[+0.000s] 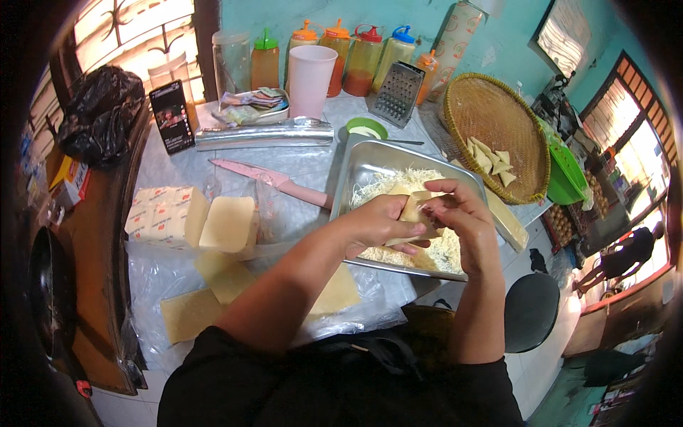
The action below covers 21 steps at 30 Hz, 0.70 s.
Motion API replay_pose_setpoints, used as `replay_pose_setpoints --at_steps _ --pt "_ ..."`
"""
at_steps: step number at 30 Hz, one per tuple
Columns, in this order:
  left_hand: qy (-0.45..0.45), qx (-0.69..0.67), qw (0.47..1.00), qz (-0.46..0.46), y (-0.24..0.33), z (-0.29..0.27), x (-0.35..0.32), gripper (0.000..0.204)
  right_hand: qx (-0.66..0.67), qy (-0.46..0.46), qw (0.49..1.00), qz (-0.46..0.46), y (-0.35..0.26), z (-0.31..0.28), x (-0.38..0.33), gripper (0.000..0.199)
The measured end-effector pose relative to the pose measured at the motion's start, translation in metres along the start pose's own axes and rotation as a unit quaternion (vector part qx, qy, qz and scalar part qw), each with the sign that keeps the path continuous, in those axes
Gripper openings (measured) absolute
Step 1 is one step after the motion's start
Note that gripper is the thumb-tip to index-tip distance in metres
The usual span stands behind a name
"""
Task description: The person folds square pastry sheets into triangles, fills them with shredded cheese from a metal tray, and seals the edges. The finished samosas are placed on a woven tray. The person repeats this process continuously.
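Note:
My left hand [380,224] holds a folded pastry wrapper [414,209] over a metal tray [353,158]. My right hand [466,220] has bent fingers, pinched at the wrapper's upper right side; whether shreds are between them is too small to tell. Grated cheese [407,178] lies in the tray beneath both hands. More flat wrapper sheets [188,313] rest on plastic film to the left, partly hidden by my left forearm. Several folded triangular pastries [491,160] sit on a round woven tray [498,107] at the far right.
A pink knife [274,179] lies left of the tray, near pale blocks [229,224]. Behind are a green bowl [366,128], a box grater [398,92], a pink cup [311,78], a foil roll [263,135], sauce bottles [363,64] and a propped phone [171,117]. A person [626,256] stands far right.

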<state>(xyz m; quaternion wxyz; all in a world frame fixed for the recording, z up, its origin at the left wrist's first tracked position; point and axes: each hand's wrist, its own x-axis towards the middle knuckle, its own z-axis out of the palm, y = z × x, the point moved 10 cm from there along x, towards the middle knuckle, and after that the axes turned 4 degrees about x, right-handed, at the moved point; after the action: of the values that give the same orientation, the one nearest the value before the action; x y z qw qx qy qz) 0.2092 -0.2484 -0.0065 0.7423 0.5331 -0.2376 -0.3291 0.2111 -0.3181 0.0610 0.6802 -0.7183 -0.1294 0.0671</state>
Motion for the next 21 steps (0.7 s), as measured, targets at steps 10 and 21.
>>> replay_pose_setpoints --at_steps 10,21 --pt "0.052 -0.028 0.998 -0.003 0.003 -0.01 -0.002 0.031 -0.003 0.036 0.999 -0.018 -0.003 0.009 -0.003 0.038" --pt "0.15 -0.068 0.986 0.034 0.006 -0.036 0.002 0.034 -0.052 0.083 0.99 -0.097 -0.011 -0.032 -0.003 0.022"
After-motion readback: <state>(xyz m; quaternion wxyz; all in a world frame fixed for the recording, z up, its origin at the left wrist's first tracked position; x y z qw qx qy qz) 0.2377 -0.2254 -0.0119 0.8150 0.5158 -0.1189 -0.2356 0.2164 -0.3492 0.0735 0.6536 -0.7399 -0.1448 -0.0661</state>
